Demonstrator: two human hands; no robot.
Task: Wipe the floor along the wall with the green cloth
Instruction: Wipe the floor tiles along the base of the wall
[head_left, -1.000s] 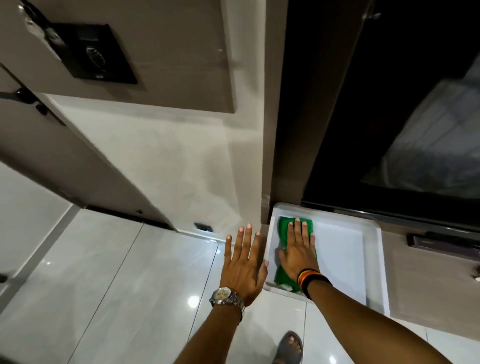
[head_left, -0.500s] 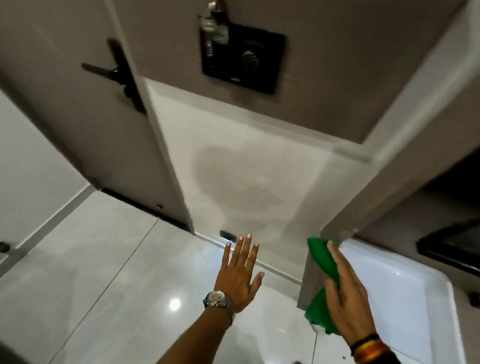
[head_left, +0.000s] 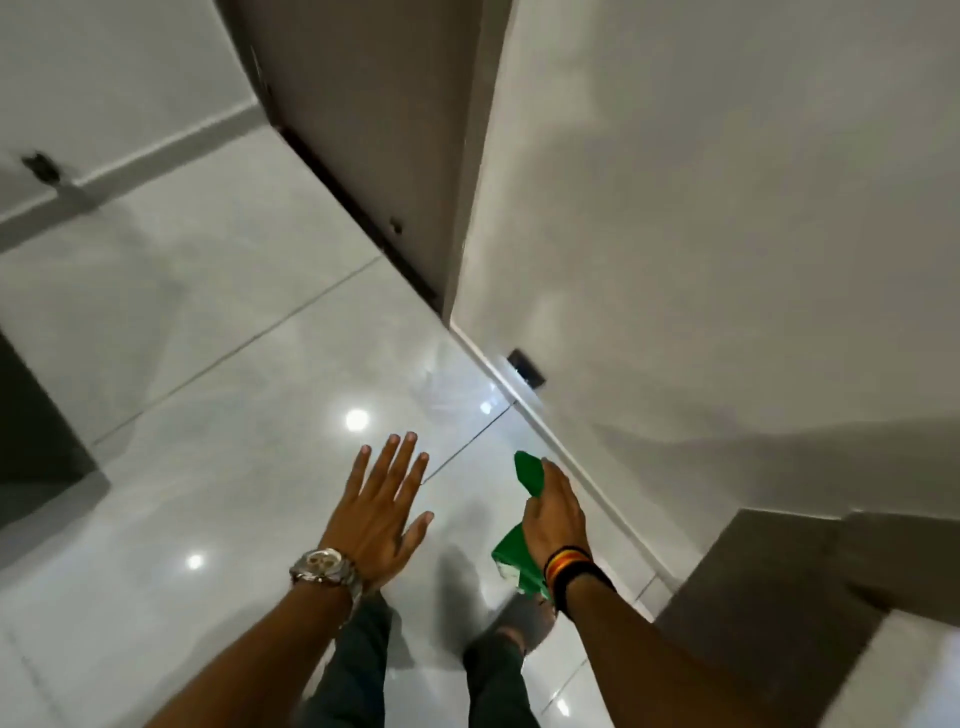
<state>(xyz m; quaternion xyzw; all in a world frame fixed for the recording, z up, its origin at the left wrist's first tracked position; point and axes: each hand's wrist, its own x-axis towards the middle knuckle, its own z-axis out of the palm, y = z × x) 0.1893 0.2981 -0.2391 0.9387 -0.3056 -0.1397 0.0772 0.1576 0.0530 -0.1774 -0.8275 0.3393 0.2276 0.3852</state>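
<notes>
My right hand grips the green cloth, which sticks out above my fingers and hangs below my palm near the wristbands. Hand and cloth hover over the glossy white floor tiles, close to the baseboard of the white wall on the right. Whether the cloth touches the floor I cannot tell. My left hand, with a watch on the wrist, is spread flat, fingers apart, holding nothing, to the left of the cloth.
A grey-brown door stands at the far end of the wall, with a dark gap beneath it. A small black fitting sits low on the wall. A brown cabinet side rises at the right. My legs and a sandalled foot are below.
My right hand lifted the green cloth off the white tray and carried it left and down beside the wall. The view swung left and downward; the tray has left the frame.
</notes>
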